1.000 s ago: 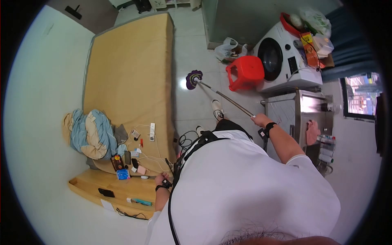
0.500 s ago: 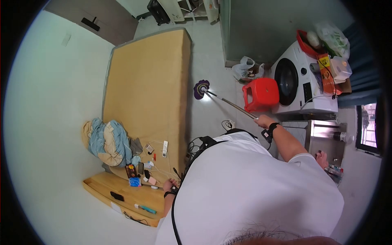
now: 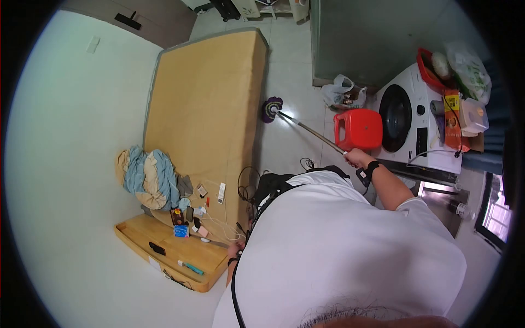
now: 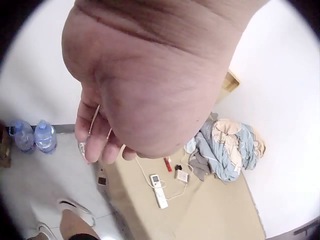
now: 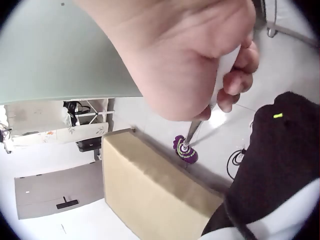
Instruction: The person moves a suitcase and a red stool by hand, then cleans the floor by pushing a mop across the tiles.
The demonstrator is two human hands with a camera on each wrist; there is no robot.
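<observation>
From the head view I see the right hand (image 3: 356,158) wrapped round the upper end of the mop handle (image 3: 311,131); the right wrist view confirms it, the fingers (image 5: 235,80) curled about the pale grip and clenched on it; the shaft runs down and away from that hand to the purple mop head (image 3: 272,108), which rests on the pale tiled floor (image 3: 290,65) just beside the edge of the bare tan mattress (image 3: 208,104).

The left hand (image 3: 234,252) hangs low at the person's side, near the corner of the wooden bed frame (image 3: 164,257); in the left wrist view its fingers (image 4: 97,137) droop loosely curled, and thin white strands cross them; I cannot tell whether they are pinched there or merely lie against the skin.

A red plastic stool (image 3: 358,129) stands on the floor close to the mop handle, just in front of the white washing machine (image 3: 415,126), whose top is piled with bags and boxes; a crumpled blue and beige blanket (image 3: 145,177) lies on the mattress near the wall; beside it sit a white remote (image 3: 221,192), chargers with white cables, and other small items.
</observation>
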